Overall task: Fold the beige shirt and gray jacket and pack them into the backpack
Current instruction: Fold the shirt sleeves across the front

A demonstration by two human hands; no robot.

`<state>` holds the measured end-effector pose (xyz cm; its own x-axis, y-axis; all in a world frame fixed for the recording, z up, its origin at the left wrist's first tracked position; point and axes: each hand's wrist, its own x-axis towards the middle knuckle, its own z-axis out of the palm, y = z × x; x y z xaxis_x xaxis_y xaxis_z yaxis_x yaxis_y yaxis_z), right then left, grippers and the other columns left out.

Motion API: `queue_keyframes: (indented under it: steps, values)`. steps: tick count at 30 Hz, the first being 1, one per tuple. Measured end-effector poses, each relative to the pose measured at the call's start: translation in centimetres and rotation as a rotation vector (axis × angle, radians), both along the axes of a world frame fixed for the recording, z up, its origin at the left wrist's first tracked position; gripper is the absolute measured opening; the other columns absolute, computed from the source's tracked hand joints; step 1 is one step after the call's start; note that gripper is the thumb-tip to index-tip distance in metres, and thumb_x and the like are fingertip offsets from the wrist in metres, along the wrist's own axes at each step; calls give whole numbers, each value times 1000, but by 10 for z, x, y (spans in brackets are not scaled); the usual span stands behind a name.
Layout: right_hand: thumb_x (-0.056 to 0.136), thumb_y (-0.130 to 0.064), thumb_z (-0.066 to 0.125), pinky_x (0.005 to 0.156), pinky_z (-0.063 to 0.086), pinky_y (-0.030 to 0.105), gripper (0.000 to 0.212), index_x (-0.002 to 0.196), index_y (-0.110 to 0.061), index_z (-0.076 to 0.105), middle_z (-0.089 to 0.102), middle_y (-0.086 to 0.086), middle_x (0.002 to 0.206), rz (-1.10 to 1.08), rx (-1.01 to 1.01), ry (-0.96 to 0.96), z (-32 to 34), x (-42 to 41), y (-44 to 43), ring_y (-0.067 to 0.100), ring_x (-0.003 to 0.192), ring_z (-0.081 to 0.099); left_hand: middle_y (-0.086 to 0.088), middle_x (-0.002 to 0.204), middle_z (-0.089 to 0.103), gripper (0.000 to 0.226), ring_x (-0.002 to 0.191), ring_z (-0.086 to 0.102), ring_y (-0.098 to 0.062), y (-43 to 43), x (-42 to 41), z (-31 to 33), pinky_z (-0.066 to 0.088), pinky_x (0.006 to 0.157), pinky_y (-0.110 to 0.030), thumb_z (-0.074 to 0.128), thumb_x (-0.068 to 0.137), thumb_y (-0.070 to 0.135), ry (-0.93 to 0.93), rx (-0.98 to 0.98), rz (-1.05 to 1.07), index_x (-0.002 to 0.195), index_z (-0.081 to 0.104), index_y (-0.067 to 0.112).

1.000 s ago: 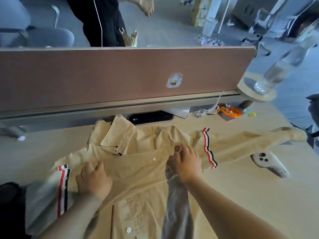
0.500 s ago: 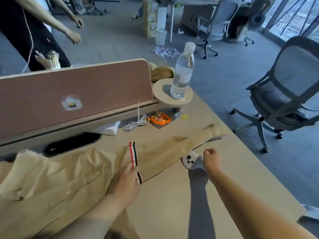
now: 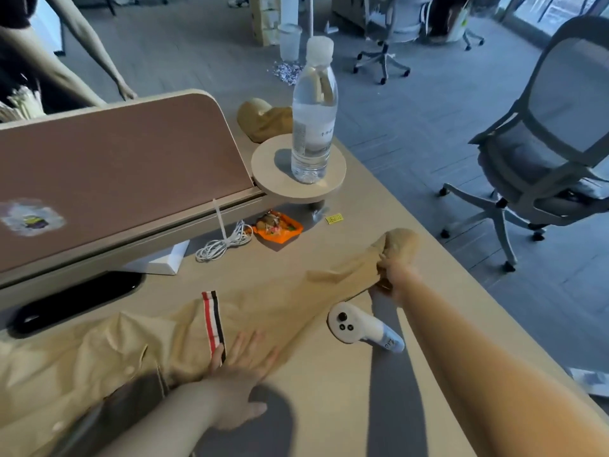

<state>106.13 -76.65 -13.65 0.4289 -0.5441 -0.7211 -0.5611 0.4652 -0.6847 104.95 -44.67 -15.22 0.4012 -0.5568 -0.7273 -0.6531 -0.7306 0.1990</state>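
Note:
The beige shirt [image 3: 108, 357] lies spread on the wooden desk, its body at the lower left and one long sleeve stretched to the right. A red, white and black striped band [image 3: 212, 319] crosses the sleeve near the shoulder. My left hand [image 3: 240, 374] presses flat on the sleeve just right of that band, fingers spread. My right hand [image 3: 397, 278] is closed on the sleeve close to its bunched cuff [image 3: 400, 244] near the desk's right edge. No gray jacket or backpack is in view.
A white handheld controller [image 3: 357, 326] lies just below the sleeve. A water bottle [image 3: 313, 117] stands on a round shelf beside the brown divider [image 3: 115, 173]. A coiled white cable [image 3: 224, 244] and an orange packet [image 3: 278, 227] lie behind. An office chair [image 3: 547, 150] stands at the right; another person stands beyond the divider.
My view swung right along the sleeve. My right hand moved from beside the controller up to the cuff end and closed on it. My left hand stayed pressing near the striped band.

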Motion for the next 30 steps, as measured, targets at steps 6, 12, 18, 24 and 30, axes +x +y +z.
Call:
queue_keyframes:
  steps: [6, 12, 18, 24, 30]
  values:
    - [97, -21, 49, 84, 57, 27, 25, 114, -10, 64, 73, 2, 96, -297, 267, -508, 28, -24, 46, 15, 91, 69, 6, 124, 48, 21, 121, 42, -12, 3, 20, 34, 29, 103, -31, 50, 95, 36, 464, -525, 702, 97, 70, 39]
    - [98, -26, 43, 83, 45, 32, 26, 116, -16, 58, 65, 2, 103, 10, -17, -525, 99, -14, 159, 16, 95, 59, -4, 114, 69, 25, 103, 66, -22, 87, 23, 86, 51, 85, -33, 46, 98, 29, 552, -949, 1382, 114, 63, 21]
    - [96, -26, 48, 60, 38, 24, 32, 67, -18, 56, 55, -3, 66, 651, -480, -523, 130, -53, 362, 14, 68, 50, -11, 122, 62, 45, 108, 60, -30, 232, -8, 118, 44, 97, -47, 30, 97, 51, 625, -1223, 1725, 114, 60, 21]
    - [93, -37, 29, 114, 17, 16, 52, 140, -24, 45, 46, -6, 145, 1286, -758, -825, 95, -102, 549, 2, 137, 30, -23, 129, 58, 74, 108, 63, -41, 407, -71, 114, 51, 83, -57, 28, 89, 67, 734, -1533, 1997, 129, 54, 9]
    - [95, -26, 37, 121, 6, 40, 71, 152, -18, -4, -8, 6, 161, 1911, -990, -379, 26, -126, 622, 28, 148, -10, -13, 86, 75, 64, 79, 71, -29, 486, -116, 82, 54, 68, -43, 44, 83, 69, 568, -1121, 2235, 106, 66, 13]
